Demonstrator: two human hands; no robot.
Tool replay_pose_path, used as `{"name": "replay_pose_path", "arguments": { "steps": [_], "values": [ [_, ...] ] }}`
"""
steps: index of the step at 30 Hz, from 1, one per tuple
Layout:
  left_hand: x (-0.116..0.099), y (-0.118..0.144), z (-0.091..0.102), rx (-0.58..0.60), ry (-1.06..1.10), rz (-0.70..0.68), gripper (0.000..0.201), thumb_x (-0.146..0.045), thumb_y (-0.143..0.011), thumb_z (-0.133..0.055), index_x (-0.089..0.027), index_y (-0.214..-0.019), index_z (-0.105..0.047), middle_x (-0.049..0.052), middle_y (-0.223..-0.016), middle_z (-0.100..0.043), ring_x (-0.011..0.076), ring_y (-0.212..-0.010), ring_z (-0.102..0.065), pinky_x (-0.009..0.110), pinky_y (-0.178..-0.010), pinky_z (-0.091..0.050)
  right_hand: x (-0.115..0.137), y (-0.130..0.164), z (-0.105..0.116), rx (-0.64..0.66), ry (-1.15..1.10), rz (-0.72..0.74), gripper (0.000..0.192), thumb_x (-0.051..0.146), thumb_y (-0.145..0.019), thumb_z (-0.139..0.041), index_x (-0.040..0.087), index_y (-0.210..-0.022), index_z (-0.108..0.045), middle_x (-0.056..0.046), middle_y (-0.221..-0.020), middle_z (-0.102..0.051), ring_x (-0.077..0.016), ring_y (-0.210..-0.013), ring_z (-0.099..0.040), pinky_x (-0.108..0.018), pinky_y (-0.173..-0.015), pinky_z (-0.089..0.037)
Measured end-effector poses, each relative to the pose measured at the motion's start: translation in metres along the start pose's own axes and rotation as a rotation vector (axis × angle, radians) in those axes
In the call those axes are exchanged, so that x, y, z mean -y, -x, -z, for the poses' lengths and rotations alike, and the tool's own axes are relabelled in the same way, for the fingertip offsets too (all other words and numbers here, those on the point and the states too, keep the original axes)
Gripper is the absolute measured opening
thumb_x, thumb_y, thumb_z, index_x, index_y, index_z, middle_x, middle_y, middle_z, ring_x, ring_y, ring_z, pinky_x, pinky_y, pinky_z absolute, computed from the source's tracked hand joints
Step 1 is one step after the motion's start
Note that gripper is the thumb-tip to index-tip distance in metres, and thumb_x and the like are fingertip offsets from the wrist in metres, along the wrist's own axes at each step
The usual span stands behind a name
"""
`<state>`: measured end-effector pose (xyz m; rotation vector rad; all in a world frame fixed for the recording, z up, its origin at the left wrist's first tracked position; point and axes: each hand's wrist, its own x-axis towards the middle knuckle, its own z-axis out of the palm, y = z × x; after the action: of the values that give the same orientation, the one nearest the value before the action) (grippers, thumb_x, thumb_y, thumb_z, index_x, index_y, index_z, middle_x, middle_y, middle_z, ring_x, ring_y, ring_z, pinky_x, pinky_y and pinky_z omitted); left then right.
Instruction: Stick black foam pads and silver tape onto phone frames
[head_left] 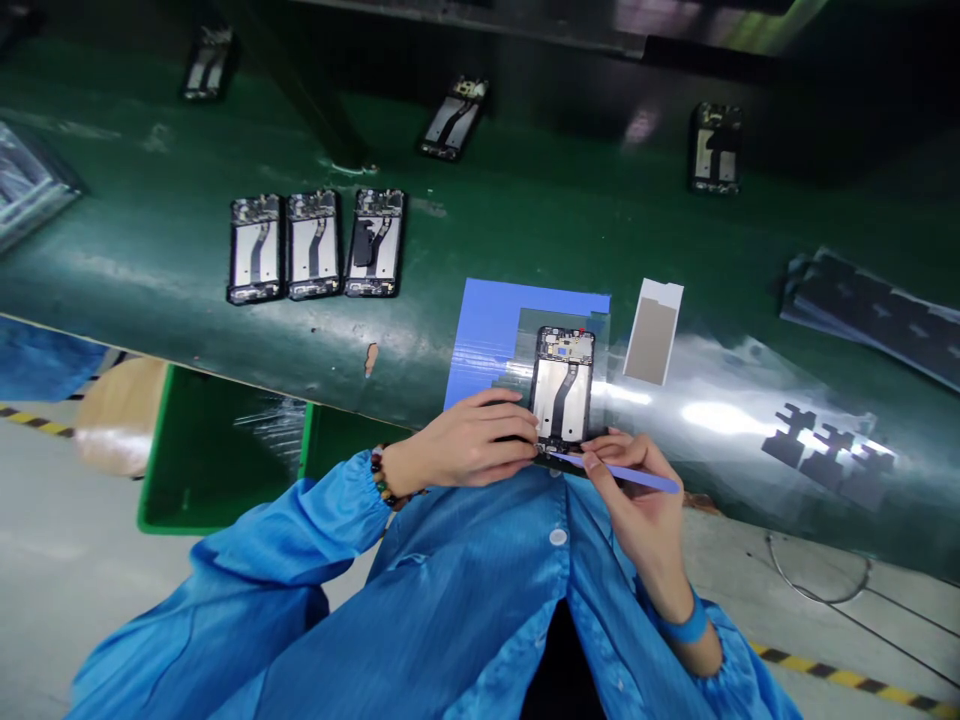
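An opened phone (553,395) lies on the blue mat (480,330) in front of me, its circuit board at the far end and a black flex cable running down its silver middle. My left hand (472,440) grips the phone's left edge near its lower end, the fingers close together. Between the thumb and fingers of my right hand (637,490) is a slim lavender tool, by its shape tweezers (634,476). Their pointed tip is at the phone's lower end; whether it touches a part I cannot tell.
Three opened phones (313,245) stand in a row at left; others (454,118) lie farther back. Right of the mat are a white-and-grey sheet (652,330), dark cut-out pieces (821,450) and stacked dark sheets (870,305). A green bin (169,480) sits below the table edge.
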<state>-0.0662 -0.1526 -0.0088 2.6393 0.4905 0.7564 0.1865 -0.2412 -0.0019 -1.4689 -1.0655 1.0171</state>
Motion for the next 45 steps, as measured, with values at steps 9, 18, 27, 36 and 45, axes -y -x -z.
{"name": "replay_pose_path", "arguments": {
  "steps": [9,18,27,36,45],
  "values": [
    [-0.001,-0.001,0.001,0.033,-0.092,-0.024,0.011,-0.027,-0.103,-0.071,-0.023,-0.111,-0.077,0.003,-0.121,-0.082,0.0187,-0.118,-0.076,0.043,-0.121,-0.055,-0.002,0.0,-0.002,0.003,0.019,-0.004,0.029,0.034,-0.089,-0.088,0.026,-0.079,-0.062,0.001,-0.084,-0.073,-0.0232,-0.091,-0.076,-0.055,-0.116,-0.051],
    [0.0,-0.005,0.005,-0.004,-0.069,-0.014,0.012,-0.032,-0.104,-0.071,-0.023,-0.109,-0.075,0.002,-0.119,-0.082,0.0179,-0.115,-0.076,0.041,-0.118,-0.056,0.008,-0.009,0.009,-0.089,-0.157,-0.07,0.036,0.034,-0.084,-0.094,0.024,-0.078,-0.06,0.0,-0.084,-0.075,-0.023,-0.094,-0.079,-0.054,-0.113,-0.055],
    [0.065,0.05,0.07,-0.295,-0.612,0.813,0.018,-0.033,-0.108,-0.063,-0.023,-0.116,-0.076,0.007,-0.126,-0.079,0.0294,-0.118,-0.068,0.049,-0.101,-0.05,0.055,-0.113,-0.069,0.201,-0.072,0.126,0.034,0.038,-0.083,-0.095,0.025,-0.079,-0.064,-0.001,-0.087,-0.078,-0.0225,-0.087,-0.077,-0.039,-0.083,-0.061],
    [0.074,0.078,0.075,-0.269,-0.582,0.872,0.035,-0.045,-0.109,-0.064,-0.02,-0.131,-0.073,0.008,-0.142,-0.074,0.0304,-0.127,-0.067,0.049,-0.111,-0.049,0.048,-0.181,-0.25,0.298,-0.054,0.293,0.031,0.015,-0.083,-0.077,0.025,-0.07,-0.051,0.008,-0.066,-0.055,-0.014,-0.067,-0.053,-0.032,-0.069,-0.042],
    [0.073,0.08,0.072,-0.401,-0.576,0.967,0.033,-0.038,-0.108,-0.065,-0.016,-0.131,-0.072,0.012,-0.139,-0.073,0.0298,-0.127,-0.066,0.046,-0.113,-0.052,0.041,-0.175,-0.267,0.303,0.0,0.295,0.032,0.014,-0.082,-0.074,0.025,-0.069,-0.047,0.008,-0.067,-0.051,-0.0145,-0.069,-0.05,-0.031,-0.07,-0.037]
  ]
}}
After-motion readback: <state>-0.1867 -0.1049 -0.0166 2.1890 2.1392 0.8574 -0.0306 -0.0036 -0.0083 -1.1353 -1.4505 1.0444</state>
